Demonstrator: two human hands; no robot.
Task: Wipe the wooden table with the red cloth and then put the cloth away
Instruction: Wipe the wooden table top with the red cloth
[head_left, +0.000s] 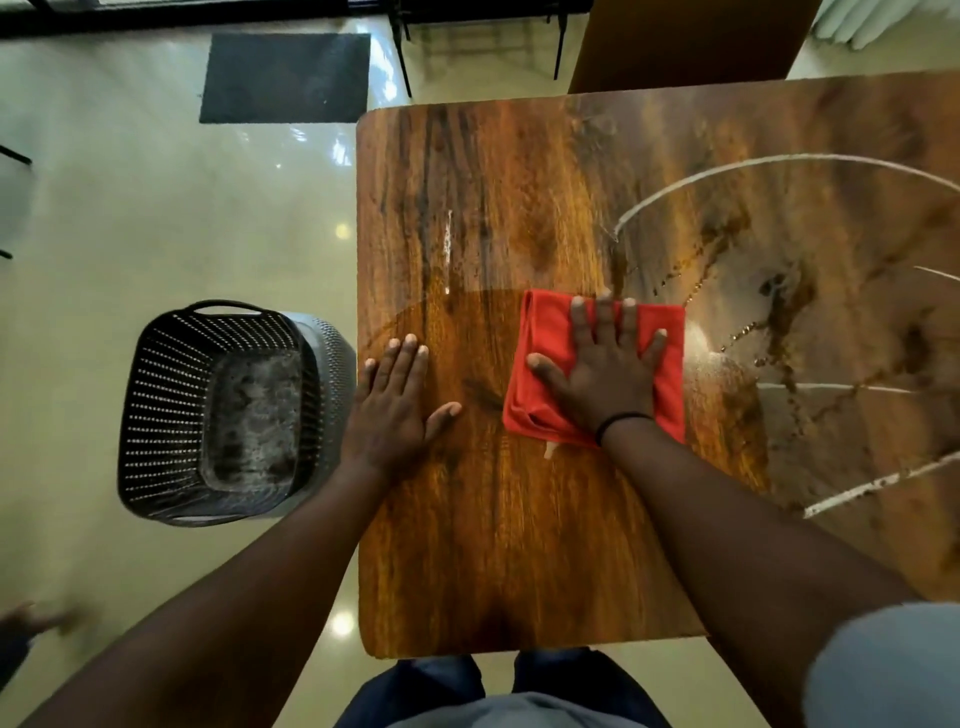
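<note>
A folded red cloth (545, 358) lies flat on the wooden table (493, 545) near its middle. My right hand (605, 371) presses down on the cloth with the fingers spread, palm flat on it. My left hand (395, 405) rests flat on the bare wood near the table's left edge, fingers apart, holding nothing. To the right of the cloth the tabletop looks wet and smeared, with pale streaks and dark droplets (779, 322).
A dark perforated plastic basket (156, 405) stands on the shiny floor just left of the table. A dark mat (285, 78) lies on the floor further away. Chair legs and another brown tabletop (691, 41) stand beyond the table's far edge.
</note>
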